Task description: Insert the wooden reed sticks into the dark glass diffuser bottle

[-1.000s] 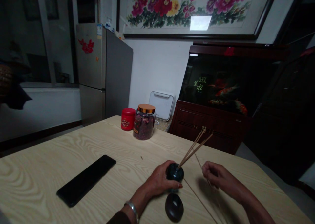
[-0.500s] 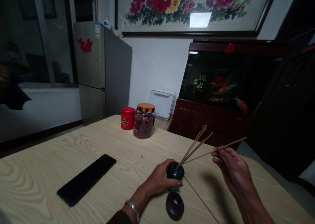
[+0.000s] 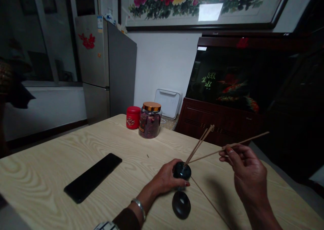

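My left hand (image 3: 168, 178) is wrapped round a small dark, shiny bottle (image 3: 184, 171) on the table. Several thin sticks (image 3: 199, 143) stand slanting out of the bottle's mouth. Between thumb and fingers, my right hand (image 3: 246, 167) pinches another thin stick (image 3: 253, 138). That stick's lower end reaches the bottle's mouth; whether it has gone inside I cannot tell. One more thin stick (image 3: 209, 201) lies on the table to the right of the bottle. Just in front of the bottle sits a dark, glossy oval piece (image 3: 181, 205).
A long black flat object (image 3: 93, 177) lies on the wooden table (image 3: 40, 179) at the left. Near the far edge stand a red canister (image 3: 133, 118) and a jar with a copper-coloured lid (image 3: 150, 121). A tiny brown bit (image 3: 147, 155) lies mid-table. Behind stands a fish tank (image 3: 227, 78).
My right hand has shifted slightly right and turned, its stick still reaching the bottle. The sticks in the bottle stand closer together. My left hand keeps its hold; the whole view has shifted a little.
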Motion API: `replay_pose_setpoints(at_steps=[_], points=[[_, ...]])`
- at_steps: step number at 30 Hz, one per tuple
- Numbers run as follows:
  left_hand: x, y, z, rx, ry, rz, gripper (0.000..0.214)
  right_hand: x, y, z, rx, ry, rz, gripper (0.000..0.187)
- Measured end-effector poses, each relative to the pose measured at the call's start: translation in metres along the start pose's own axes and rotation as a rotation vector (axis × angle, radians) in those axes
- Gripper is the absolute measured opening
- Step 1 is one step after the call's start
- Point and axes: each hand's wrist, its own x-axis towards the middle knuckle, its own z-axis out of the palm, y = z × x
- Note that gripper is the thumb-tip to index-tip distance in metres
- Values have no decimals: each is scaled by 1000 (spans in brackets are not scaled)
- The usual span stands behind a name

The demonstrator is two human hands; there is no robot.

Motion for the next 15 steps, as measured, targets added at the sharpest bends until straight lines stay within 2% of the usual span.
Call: replay_pose_setpoints(at_steps=[6, 10, 13, 15], points=[[-1, 4, -1, 58, 4, -12, 70, -10, 2, 14, -31, -166, 14, 23], [-2, 4, -1, 47, 5, -2, 70, -15, 19, 24, -29, -414, 155, 24], [-2, 4, 0, 45, 7, -6, 70, -13, 31, 22, -69, -532, 235, 28], [-2, 5, 0, 48, 9, -8, 71, -9, 38, 14, -147, -592, 260, 28]])
